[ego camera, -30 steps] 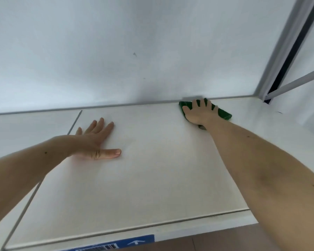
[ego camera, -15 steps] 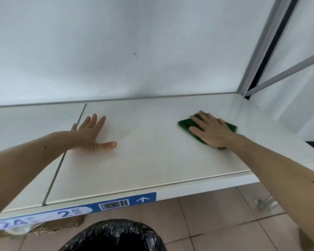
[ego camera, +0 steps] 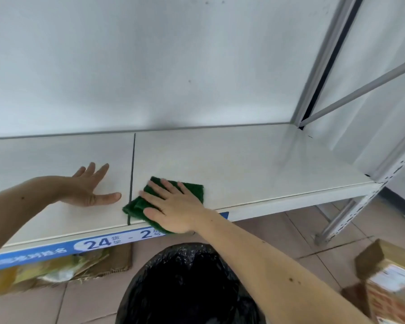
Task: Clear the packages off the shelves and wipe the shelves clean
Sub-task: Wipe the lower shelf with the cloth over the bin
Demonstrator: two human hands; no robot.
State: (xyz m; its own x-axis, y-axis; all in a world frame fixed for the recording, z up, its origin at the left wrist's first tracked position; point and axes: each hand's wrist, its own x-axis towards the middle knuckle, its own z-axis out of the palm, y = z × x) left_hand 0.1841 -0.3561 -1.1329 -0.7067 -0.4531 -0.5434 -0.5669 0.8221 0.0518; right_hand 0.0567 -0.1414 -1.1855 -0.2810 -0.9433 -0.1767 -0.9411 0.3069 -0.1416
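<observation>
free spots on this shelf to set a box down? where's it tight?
Bare board runs from the green cloth right to the corner upright, and along the back wall behind both hands. Left panel beyond the left hand is bare too. Tight near the seam: left hand flat, right hand pressing the cloth at the front edge.

hands 2 [ego camera: 87, 188] [ego camera: 173, 206] | green cloth 1 [ego camera: 192, 189] | black bag 1 [ego camera: 187, 288] | cardboard boxes 2 [ego camera: 388, 260] [ego camera: 393, 298]

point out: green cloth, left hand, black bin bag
green cloth [ego camera: 192, 188]: head view, exposed far right corner.
left hand [ego camera: 87, 185]: head view, back of hand.
black bin bag [ego camera: 187, 288]: head view, dark middle.
</observation>
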